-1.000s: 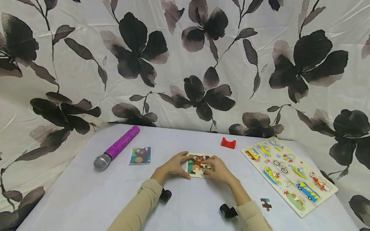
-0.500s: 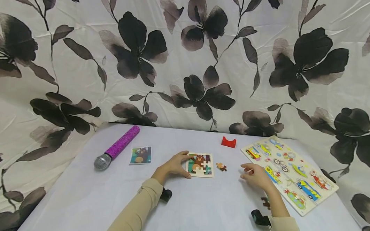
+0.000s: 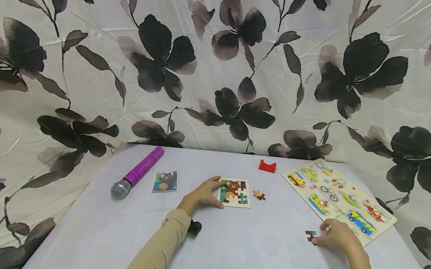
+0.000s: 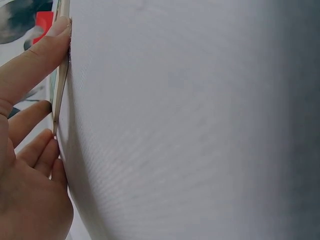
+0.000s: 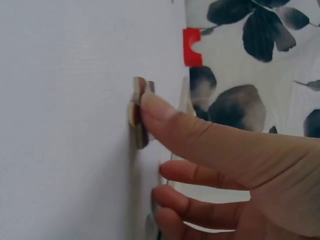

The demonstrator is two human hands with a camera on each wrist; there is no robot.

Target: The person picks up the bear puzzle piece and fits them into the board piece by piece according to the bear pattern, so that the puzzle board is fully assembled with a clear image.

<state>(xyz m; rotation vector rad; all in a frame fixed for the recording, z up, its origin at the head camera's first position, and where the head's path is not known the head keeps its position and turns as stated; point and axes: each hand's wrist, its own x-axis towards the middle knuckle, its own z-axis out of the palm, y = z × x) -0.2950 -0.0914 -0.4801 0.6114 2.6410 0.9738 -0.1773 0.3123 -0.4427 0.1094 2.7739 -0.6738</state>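
Note:
A small bear jigsaw puzzle (image 3: pixel 234 192) in a pale frame lies flat on the table. My left hand (image 3: pixel 204 193) holds its left side, thumb at the near corner and fingers at the far one; in the left wrist view the thumb (image 4: pixel 37 57) rests on the frame's edge. My right hand (image 3: pixel 338 235) is at a loose jigsaw piece (image 3: pixel 310 234), its thumb touching it and the index finger apart. The right wrist view shows the thumb over that piece (image 5: pixel 138 120). Another loose piece (image 3: pixel 259 195) lies right of the puzzle.
A yellowish vehicle picture board (image 3: pixel 329 193) lies at the right, partly under my right hand. A red block (image 3: pixel 267 166) stands at the back. At the left are a bear picture card (image 3: pixel 165 181) and a purple glitter microphone (image 3: pixel 143 166). A floral cloth hangs behind.
My right hand has left the puzzle and moved right and nearer to the piece by the picture board. A loose piece now shows beside the puzzle. The left hand stays put.

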